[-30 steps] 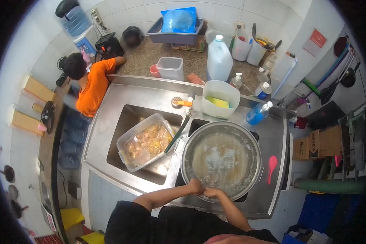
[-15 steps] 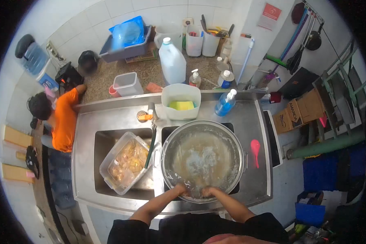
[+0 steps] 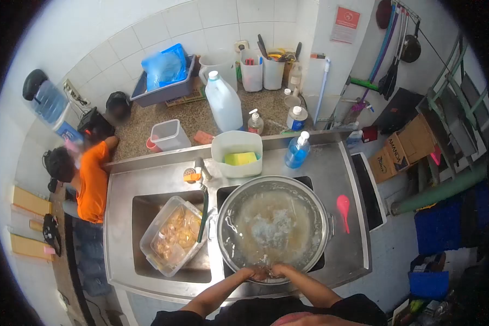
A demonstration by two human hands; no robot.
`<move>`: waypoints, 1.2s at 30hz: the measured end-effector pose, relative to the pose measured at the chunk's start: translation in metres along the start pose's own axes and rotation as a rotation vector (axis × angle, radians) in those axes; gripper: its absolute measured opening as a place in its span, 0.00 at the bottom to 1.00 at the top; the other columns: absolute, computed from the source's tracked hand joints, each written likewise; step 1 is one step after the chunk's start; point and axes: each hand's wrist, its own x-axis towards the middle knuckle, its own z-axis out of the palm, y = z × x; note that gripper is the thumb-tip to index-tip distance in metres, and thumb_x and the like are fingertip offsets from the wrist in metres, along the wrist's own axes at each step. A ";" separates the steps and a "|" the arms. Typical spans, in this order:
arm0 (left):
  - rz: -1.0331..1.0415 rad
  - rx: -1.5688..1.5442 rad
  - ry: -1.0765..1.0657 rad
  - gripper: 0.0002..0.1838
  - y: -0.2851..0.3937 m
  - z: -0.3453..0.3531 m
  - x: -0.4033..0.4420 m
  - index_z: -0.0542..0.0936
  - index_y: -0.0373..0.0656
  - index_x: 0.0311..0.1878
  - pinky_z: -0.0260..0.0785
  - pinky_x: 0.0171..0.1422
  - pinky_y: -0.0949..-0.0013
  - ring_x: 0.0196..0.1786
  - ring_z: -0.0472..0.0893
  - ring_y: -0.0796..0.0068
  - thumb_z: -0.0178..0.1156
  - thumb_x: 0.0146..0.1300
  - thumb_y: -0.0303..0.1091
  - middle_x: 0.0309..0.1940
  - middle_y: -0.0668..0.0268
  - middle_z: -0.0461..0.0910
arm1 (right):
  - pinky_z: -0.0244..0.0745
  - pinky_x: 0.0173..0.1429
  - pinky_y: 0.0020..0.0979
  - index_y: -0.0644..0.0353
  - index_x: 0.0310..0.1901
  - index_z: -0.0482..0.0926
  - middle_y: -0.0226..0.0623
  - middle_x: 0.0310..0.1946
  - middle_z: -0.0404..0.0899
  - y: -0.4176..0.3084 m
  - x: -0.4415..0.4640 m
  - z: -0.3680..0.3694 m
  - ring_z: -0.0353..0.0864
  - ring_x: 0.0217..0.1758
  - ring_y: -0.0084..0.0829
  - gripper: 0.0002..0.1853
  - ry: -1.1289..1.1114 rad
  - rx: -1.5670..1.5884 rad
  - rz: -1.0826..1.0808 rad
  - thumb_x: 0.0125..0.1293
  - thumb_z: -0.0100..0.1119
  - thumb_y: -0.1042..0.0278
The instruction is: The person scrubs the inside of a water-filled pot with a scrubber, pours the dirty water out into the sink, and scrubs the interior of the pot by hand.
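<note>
The large round metal basin (image 3: pixel 227 228), holding cloudy water (image 3: pixel 271 225), sits over the right-hand compartment of the sink, directly ahead of both hands. The left hand (image 3: pixel 255 273) and the right hand (image 3: pixel 280 270) meet at its near rim, side by side and touching or almost touching, with the wrists angled inward. Their fingers seem to be partly under the water, just inside the rim; whether they are clenched, slack or gripping something cannot be told from this high view.

Being circular, the basin has no long axis, but its two side handles lie on a line running left to right beyond the hands. Neither hand is clearly nearer to it, and most of the water spreads forward of them.

Forward and left of the left hand, a clear plastic tub (image 3: pixel 158 262) of packed food rests tilted in the other sink compartment (image 3: pixel 138 217). Forward and right of the right hand, a pink serving spoon (image 3: pixel 343 205) lies on the steel tabletop (image 3: pixel 350 250). Straight beyond the basin stands a white plastic container (image 3: pixel 236 169) with a yellow sponge (image 3: pixel 240 158) inside.
</note>
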 end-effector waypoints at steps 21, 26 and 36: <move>0.141 -0.318 0.289 0.28 0.077 -0.019 0.027 0.76 0.36 0.56 0.65 0.63 0.49 0.57 0.76 0.43 0.42 0.70 0.52 0.53 0.42 0.77 | 0.71 0.61 0.45 0.51 0.58 0.79 0.40 0.60 0.76 0.068 -0.095 -0.061 0.77 0.61 0.41 0.25 -0.225 -0.352 0.272 0.64 0.47 0.48; 0.003 -0.214 0.328 0.32 0.029 0.027 0.016 0.81 0.37 0.49 0.69 0.58 0.48 0.52 0.79 0.42 0.43 0.69 0.58 0.47 0.43 0.80 | 0.66 0.67 0.45 0.54 0.63 0.74 0.42 0.66 0.71 0.028 -0.070 -0.022 0.70 0.68 0.45 0.34 -0.265 -0.068 0.201 0.67 0.42 0.37; -0.293 0.094 0.222 0.32 0.062 -0.030 -0.093 0.85 0.46 0.45 0.73 0.55 0.49 0.50 0.82 0.46 0.46 0.65 0.65 0.46 0.48 0.82 | 0.59 0.71 0.44 0.66 0.66 0.66 0.55 0.63 0.71 -0.022 -0.022 0.010 0.71 0.66 0.51 0.32 0.041 0.442 -0.341 0.73 0.40 0.46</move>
